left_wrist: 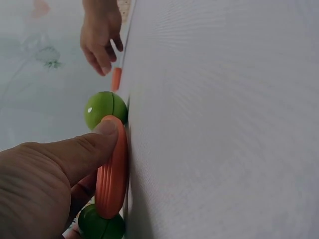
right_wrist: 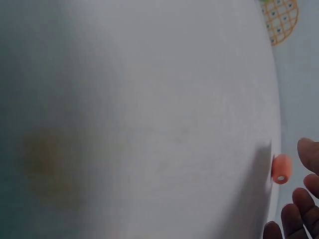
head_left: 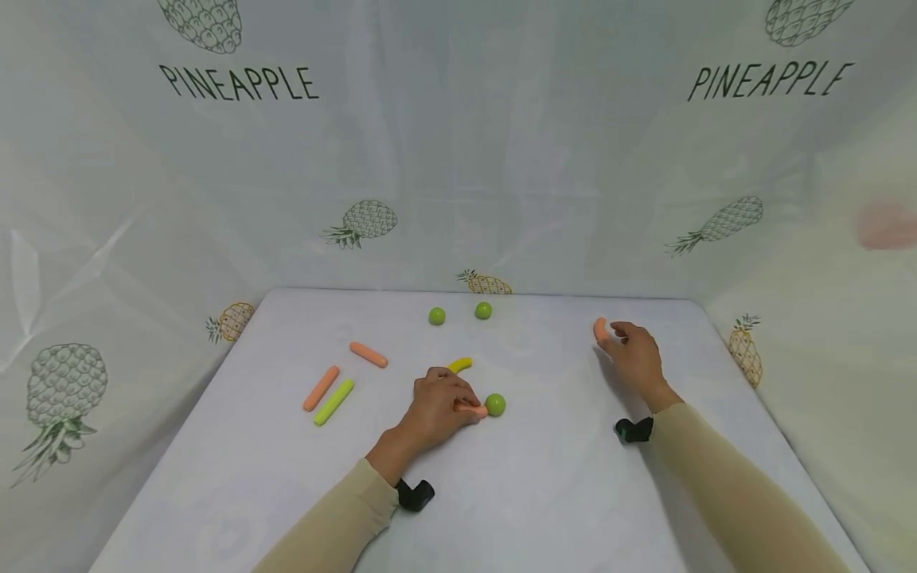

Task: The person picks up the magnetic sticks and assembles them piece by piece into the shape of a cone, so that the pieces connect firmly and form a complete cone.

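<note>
My left hand (head_left: 438, 404) pinches an orange grooved stick (left_wrist: 112, 174) between thumb and fingers, low over the white table. A green ball (head_left: 495, 404) sits right at the stick's far end. In the left wrist view another green ball (left_wrist: 102, 223) shows at the near end, partly behind the fingers; the head view hides it under the hand. Just beyond the left hand lies a yellow curved piece (head_left: 461, 364). At the right, my right hand (head_left: 634, 356) hovers with loosely bent fingers beside a short orange curved piece (head_left: 600, 329). The right wrist view shows a gap between fingers and that piece (right_wrist: 281, 169).
Two orange sticks (head_left: 368, 354) and a lime stick (head_left: 333, 402) lie on the left of the table (head_left: 544, 493). Two green balls (head_left: 437, 316) rest near its back edge. A pineapple-print sheet (head_left: 501, 159) hangs behind and along both sides.
</note>
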Motion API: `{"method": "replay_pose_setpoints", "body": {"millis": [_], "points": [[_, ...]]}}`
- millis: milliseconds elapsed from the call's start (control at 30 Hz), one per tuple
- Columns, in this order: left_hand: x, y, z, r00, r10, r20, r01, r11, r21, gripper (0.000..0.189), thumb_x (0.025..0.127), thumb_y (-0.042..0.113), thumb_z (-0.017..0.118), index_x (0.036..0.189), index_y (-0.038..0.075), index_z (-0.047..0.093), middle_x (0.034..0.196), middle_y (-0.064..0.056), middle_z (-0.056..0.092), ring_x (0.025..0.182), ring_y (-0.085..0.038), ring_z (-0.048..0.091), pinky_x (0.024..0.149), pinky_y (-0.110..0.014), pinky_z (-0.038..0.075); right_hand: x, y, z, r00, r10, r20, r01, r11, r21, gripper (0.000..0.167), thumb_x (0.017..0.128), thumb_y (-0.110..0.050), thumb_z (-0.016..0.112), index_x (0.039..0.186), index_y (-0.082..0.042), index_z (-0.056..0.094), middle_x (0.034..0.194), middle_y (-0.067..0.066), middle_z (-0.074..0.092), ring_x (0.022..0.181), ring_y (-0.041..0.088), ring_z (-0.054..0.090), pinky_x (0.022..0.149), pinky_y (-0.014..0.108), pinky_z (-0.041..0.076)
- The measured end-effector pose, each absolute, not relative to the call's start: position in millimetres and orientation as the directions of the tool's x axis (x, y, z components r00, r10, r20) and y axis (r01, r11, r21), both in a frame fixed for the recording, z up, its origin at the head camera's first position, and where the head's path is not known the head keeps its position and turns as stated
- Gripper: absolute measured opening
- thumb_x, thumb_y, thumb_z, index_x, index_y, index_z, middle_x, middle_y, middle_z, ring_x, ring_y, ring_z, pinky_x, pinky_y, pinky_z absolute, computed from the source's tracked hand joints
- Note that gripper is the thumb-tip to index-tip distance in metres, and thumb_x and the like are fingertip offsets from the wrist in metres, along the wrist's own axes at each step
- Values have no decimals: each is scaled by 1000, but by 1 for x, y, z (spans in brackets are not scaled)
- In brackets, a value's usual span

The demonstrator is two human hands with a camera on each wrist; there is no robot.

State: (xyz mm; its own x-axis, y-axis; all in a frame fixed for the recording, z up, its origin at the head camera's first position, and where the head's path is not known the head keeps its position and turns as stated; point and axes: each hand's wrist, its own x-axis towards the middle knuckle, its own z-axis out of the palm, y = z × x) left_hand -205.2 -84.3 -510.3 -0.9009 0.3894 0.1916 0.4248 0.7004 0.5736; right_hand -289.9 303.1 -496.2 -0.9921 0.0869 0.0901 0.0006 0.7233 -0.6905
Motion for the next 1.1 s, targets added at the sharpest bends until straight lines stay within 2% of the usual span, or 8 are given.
{"method": "replay_pose_setpoints", "body": {"millis": [267,433,633,733,800,967,1033,1100], "points": [[-204,-85,-508,-898,402,179,426,693,581,12,89,33,87,97,25,83,113,9,74,132,-25,48,104,-52,34,-310,306,-502,-997,46,60,0,794,-608,56,105,-24,64,148,9,50,140,34,57,128,51,53,106,63,43],[-204,-85,-508,-894,409,185,437,697,569,12,89,33,86,97,24,83,115,8,74,132,-24,48,102,-50,35,-313,305,-504,-998,12,62,-27,805,-593,45,105,-18,64,144,4,58,133,32,62,122,50,57,102,62,46],[-205,-86,-508,-891,415,185,442,698,564,14,90,34,85,99,24,83,116,8,74,132,-24,48,101,-50,36,-314,303,-506,-988,-113,103,-152,796,-585,29,102,-1,59,127,0,73,141,32,54,130,58,41,104,66,37],[-205,-86,-507,-891,414,187,442,695,567,14,90,34,86,99,24,83,116,8,74,132,-25,48,101,-51,36,-314,301,-506,-979,-169,114,-204,784,-587,32,99,5,56,123,0,75,146,31,49,135,59,36,109,68,31],[-205,-86,-507,-892,412,187,440,694,570,13,90,33,85,99,24,83,116,7,75,132,-25,48,101,-51,36,-314,298,-506,-977,-178,114,-211,773,-599,40,97,8,50,130,1,72,149,31,50,137,58,39,111,67,33],[-205,-86,-508,-891,413,187,441,691,573,13,90,33,86,98,24,82,116,7,74,132,-25,48,101,-51,35,-303,291,-502,-999,-52,4,-40,714,-699,53,105,-13,47,156,2,46,156,32,46,141,50,45,114,64,38],[-205,-86,-508,-891,414,188,442,691,572,13,90,33,86,98,24,82,116,7,74,132,-25,48,101,-51,35,-299,288,-502,-999,-5,-36,22,697,-717,62,108,-30,53,159,3,39,156,33,44,142,50,45,115,64,37],[-205,-86,-508,-892,411,188,440,694,569,13,90,33,86,98,24,82,117,7,74,132,-25,48,101,-51,35,-298,286,-503,-999,4,-33,26,708,-705,65,107,-42,58,150,5,48,153,33,48,141,49,46,116,64,36]]}}
